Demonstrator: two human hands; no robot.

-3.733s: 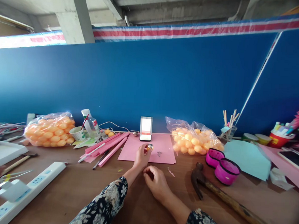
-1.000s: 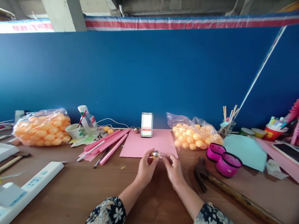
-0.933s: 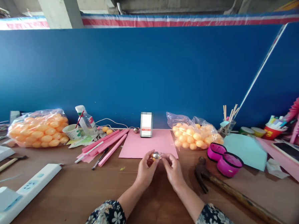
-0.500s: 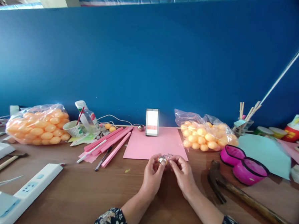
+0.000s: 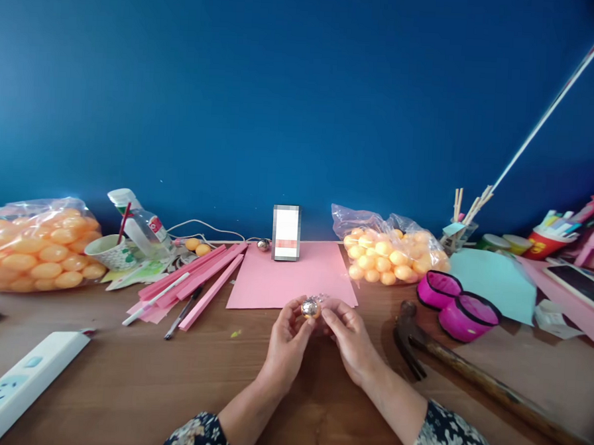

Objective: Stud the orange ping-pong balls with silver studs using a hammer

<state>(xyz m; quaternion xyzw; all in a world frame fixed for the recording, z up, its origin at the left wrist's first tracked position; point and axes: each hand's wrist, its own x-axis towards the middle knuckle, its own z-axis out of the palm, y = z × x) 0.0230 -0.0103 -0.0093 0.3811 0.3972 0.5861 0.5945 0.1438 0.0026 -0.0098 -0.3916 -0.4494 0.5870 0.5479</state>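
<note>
In the middle, over the near edge of a pink paper sheet [image 5: 294, 282], my left hand [image 5: 285, 345] holds a small shiny silver ball [image 5: 311, 307] between thumb and fingers. Some orange shows at the ball's lower side. Crinkled, glittering foil-like material [image 5: 320, 297] sticks up behind the ball. My right hand [image 5: 353, 342] is closed in a pinch at the ball's right side, its fingertips against that material. Exactly how much the right fingers grip is hidden. A second silver ball [image 5: 262, 245] lies at the sheet's back left, beside an upright phone [image 5: 286, 234].
Bags of orange balls stand left [image 5: 51, 256] and right [image 5: 382, 257]. Pink strips [image 5: 194, 280], a pen [image 5: 182, 315] and a power strip [image 5: 25, 374] lie left. A hammer [image 5: 469, 364] and magenta rings [image 5: 468, 318] are at right, before a blue wall [image 5: 283, 102].
The view has turned right and slightly down, so the things appear further left. Both hands remain at the silver ball, with its shiny side now showing more plainly.
</note>
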